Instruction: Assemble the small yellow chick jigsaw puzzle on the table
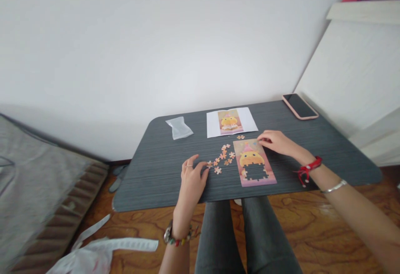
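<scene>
Dark grey and finely striped, the low table (156,182) stands against a plain white wall, over a wooden floor. On it, in front of the person, lies a partly built jigsaw puzzle (254,161): an upright pink picture of a yellow creature in a pointed hat, with a jagged hole still open in its lower middle. The right hand (276,142) rests at the puzzle's upper right corner, fingertips down on the edge of it, fingers loosely together and gripping nothing that can be seen. Just left of the puzzle a scatter of loose pieces (224,157) lies flat on the tabletop. The left hand (193,178) lies at the left end of that scatter, its thumb and forefinger touching one piece (209,164); whether they have closed on it cannot be told. Beyond the puzzle, a white reference sheet (246,120) printed with the same picture lies flat. To its left sits a small clear plastic bag (178,127). A phone (300,106) in a pink case lies at the far right corner.
</scene>
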### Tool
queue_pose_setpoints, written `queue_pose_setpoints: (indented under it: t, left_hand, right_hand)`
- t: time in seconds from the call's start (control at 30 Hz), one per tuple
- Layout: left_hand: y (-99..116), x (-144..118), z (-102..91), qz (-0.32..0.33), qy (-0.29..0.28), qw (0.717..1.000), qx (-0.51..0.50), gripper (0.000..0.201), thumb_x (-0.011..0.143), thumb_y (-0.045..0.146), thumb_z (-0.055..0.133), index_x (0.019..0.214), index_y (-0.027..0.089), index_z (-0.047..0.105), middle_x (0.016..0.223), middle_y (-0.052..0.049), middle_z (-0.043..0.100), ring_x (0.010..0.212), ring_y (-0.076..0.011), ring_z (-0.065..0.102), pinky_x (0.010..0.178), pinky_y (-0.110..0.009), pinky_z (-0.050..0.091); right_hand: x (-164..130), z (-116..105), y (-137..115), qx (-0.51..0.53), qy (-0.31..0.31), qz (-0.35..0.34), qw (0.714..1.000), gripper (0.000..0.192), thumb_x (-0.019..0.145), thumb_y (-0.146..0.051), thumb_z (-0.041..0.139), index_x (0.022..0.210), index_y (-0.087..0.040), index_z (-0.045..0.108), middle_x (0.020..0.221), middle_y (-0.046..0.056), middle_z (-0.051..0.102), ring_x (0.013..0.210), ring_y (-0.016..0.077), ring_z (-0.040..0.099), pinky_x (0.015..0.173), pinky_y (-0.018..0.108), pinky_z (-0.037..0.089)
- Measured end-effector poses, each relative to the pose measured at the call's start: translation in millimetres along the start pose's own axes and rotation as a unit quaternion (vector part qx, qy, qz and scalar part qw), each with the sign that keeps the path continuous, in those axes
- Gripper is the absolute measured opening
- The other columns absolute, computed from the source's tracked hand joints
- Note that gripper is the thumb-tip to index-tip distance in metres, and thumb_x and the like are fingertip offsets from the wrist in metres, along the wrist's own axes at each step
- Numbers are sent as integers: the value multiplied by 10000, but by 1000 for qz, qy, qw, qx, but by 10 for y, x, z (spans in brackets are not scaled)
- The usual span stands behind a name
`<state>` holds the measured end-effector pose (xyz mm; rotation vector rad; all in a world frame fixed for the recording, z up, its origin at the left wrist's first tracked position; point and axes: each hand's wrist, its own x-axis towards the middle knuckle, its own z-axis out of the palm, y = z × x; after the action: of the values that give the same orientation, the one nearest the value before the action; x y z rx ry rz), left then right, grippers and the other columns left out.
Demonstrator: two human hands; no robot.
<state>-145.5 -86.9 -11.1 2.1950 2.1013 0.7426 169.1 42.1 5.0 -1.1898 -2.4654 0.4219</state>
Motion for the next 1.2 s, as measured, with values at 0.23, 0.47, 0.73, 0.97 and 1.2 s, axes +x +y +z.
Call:
queue_pose_setpoints:
  t: [0.23, 0.47, 0.73, 0.97, 1.2]
  left_hand:
    - [27, 110, -4, 12, 2, 1000, 6, 163, 803, 201, 564, 920, 194, 677, 1193, -121, 510, 1123, -288, 452, 966, -479, 409]
    - [175, 550, 52, 80, -36, 996, 3, 164, 749, 99, 596, 836, 196, 696, 1184, -93, 513, 1127, -276, 438, 984, -457, 406]
    - [185, 1033, 108, 340, -140, 929, 37, 271, 781, 51, 529, 873, 248, 692, 1279, -53, 446, 1220, -258, 339, 993, -440, 382]
    - [142, 1093, 117, 362, -175, 913, 69, 220, 826, 126, 526, 947, 243, 669, 1258, -62, 470, 1212, -232, 362, 1001, -409, 370]
    - [171, 1109, 78, 357, -200, 908, 91, 119, 834, 158, 527, 851, 168, 644, 1257, -80, 478, 1198, -221, 391, 1003, -374, 366]
  right_hand:
    - [-95, -2, -15, 55, 42, 32, 997, 238, 851, -283, 468, 829, -183, 683, 842, 58, 688, 770, 178, 625, 701, 285, 460]
    - [-96, -21, -153, 89, 49, 20, 995, 248, 855, -293, 465, 845, -183, 687, 854, 65, 694, 786, 185, 626, 706, 290, 461]
    - [-219, -134, -353, 88, 48, 3, 995, 234, 860, -266, 469, 832, -185, 686, 805, 50, 677, 724, 157, 606, 642, 257, 436]
    - [-320, -164, -415, 90, 41, -9, 995, 211, 865, -255, 479, 858, -186, 678, 802, 39, 665, 727, 145, 593, 654, 246, 425]
    - [-353, -153, -455, 90, 28, -10, 995, 205, 865, -257, 485, 868, -195, 681, 795, 29, 658, 732, 142, 589, 654, 244, 421]
